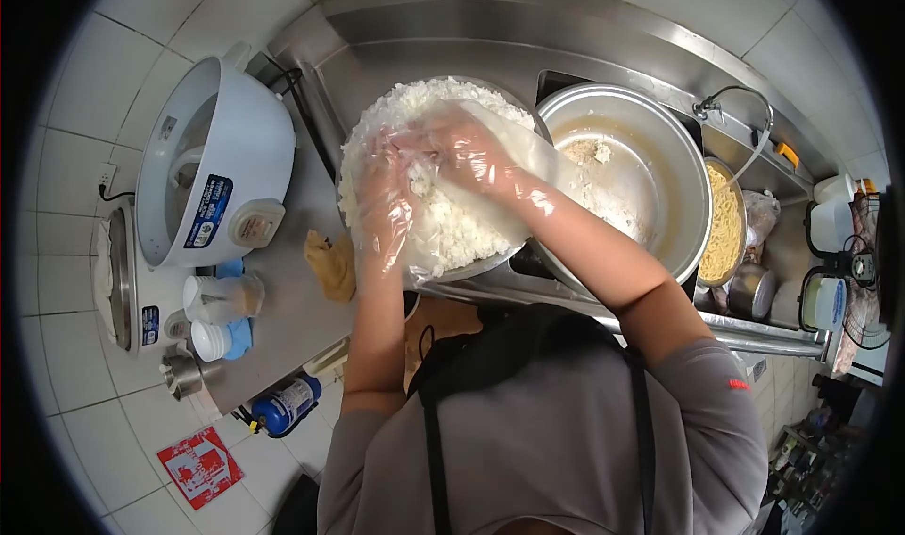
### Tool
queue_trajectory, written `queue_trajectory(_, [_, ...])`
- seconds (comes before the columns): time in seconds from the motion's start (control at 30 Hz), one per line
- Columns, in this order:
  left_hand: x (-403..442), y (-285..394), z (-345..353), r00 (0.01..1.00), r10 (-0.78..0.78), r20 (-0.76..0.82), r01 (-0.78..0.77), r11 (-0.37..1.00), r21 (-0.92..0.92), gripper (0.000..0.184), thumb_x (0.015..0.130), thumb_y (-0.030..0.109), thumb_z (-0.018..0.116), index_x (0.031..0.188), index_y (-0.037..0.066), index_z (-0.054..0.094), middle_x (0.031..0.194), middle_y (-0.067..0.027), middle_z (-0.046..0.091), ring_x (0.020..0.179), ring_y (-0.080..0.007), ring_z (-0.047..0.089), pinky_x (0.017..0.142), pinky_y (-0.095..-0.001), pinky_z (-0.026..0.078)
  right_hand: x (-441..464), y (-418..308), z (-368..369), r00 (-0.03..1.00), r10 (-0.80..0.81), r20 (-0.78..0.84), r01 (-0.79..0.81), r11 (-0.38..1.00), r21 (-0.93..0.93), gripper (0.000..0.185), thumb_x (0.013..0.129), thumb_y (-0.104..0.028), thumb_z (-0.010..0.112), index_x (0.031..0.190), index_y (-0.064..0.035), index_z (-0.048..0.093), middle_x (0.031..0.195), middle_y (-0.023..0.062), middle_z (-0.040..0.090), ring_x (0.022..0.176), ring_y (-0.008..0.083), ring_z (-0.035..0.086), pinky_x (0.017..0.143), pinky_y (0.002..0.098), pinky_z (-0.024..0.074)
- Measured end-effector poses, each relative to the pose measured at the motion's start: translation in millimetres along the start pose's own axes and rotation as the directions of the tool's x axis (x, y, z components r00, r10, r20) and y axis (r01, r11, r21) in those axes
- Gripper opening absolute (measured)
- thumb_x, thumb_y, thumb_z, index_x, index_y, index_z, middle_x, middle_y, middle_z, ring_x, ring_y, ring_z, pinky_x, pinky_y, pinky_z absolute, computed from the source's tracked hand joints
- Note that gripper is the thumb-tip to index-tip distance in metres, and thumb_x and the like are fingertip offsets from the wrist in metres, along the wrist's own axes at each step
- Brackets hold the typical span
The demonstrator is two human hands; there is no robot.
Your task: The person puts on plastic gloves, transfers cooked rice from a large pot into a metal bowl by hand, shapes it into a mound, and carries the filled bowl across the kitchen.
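A wide metal bowl [485,269] is heaped with cooked white rice [467,238]. Both of my hands are in it, covered by loose clear plastic [509,125] that wrinkles and shines over the fingers and wrists. My left hand [385,191] sits at the left part of the heap, its fingers curled into the rice. My right hand [467,153] reaches across from the right, with fingers bent toward the left hand and closed on rice. Glare on the plastic blurs the fingertips. Right of the bowl stands a large metal pot [674,196] with rice residue inside.
A white rice cooker [255,139] stands open at left, near stacked cups [212,340] and a brown cloth [330,263]. Noodles [722,224] fill a bowl on the right, beside a small metal pot [751,290]. A steel backsplash [490,16] runs behind the counter.
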State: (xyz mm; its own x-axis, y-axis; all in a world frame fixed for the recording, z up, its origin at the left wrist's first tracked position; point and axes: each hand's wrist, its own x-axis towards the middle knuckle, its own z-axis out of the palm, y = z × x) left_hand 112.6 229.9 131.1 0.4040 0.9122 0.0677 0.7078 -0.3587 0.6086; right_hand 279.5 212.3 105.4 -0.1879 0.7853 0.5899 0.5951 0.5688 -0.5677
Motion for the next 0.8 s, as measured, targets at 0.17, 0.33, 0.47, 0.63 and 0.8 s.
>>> queue_trajectory(0.17, [-6,-3,5,0.988,0.151,-0.042,-0.157,0.952,-0.263,0.061,0.092,0.022,0.052,0.144,0.004,0.026,0.142,-0.0176,0.038,0.131,-0.0272,0.038,0.107,-0.0344,0.03,16,-25,-16,0.938,0.222,0.265,-0.141,0.945,-0.294,0.064,0.079,-0.011,0.062,0.138,-0.0265,0.043,0.119,0.0069,0.061,0.108,0.0264,0.057,0.108,0.054,0.0233])
queue_trajectory(0.33, [-9,-42,-6,0.98,0.166,-0.108,-0.19,0.944,-0.271,0.068,0.097,0.034,0.046,0.15,0.013,0.009,0.153,-0.0163,0.02,0.138,-0.026,0.026,0.11,-0.0316,0.023,15,-23,-63,0.988,0.151,0.042,-0.156,0.942,0.298,0.076,0.085,-0.031,0.066,0.148,-0.0256,0.023,0.138,0.0094,0.047,0.117,0.028,0.054,0.108,0.0423,0.0325])
queue_trajectory(0.47, [-12,-53,4,0.901,0.416,-0.125,-0.392,0.902,0.18,0.07,0.094,0.032,0.052,0.15,0.015,0.013,0.152,-0.0167,0.022,0.137,-0.0301,0.028,0.111,-0.0346,0.021,8,-45,-77,0.894,0.354,0.273,-0.351,0.934,-0.062,0.079,0.08,-0.03,0.07,0.146,-0.0285,0.027,0.12,0.0129,0.061,0.109,0.0286,0.059,0.108,0.0428,0.0335])
queue_trajectory(0.63, [-38,-16,-14,0.954,0.292,-0.067,-0.289,0.956,0.054,0.06,0.089,0.011,0.057,0.144,0.012,0.033,0.142,-0.0155,0.038,0.126,-0.0306,0.04,0.105,-0.0358,0.033,1,-40,-77,0.909,0.351,0.227,-0.344,0.936,-0.069,0.097,0.068,-0.036,0.079,0.147,-0.0238,0.025,0.111,0.0127,0.066,0.116,0.0297,0.055,0.109,0.0531,0.0214])
queue_trajectory(0.8, [-34,-16,-24,0.951,0.306,-0.035,-0.305,0.952,0.028,0.052,0.084,-0.004,0.053,0.135,0.005,0.046,0.131,-0.0139,0.05,0.109,-0.0263,0.051,0.098,-0.0323,0.038,-21,-12,-116,0.986,0.149,-0.075,-0.087,0.841,0.535,0.113,0.064,-0.025,0.085,0.15,-0.0183,0.012,0.151,0.0123,0.028,0.133,0.0273,0.039,0.102,0.0459,0.0404])
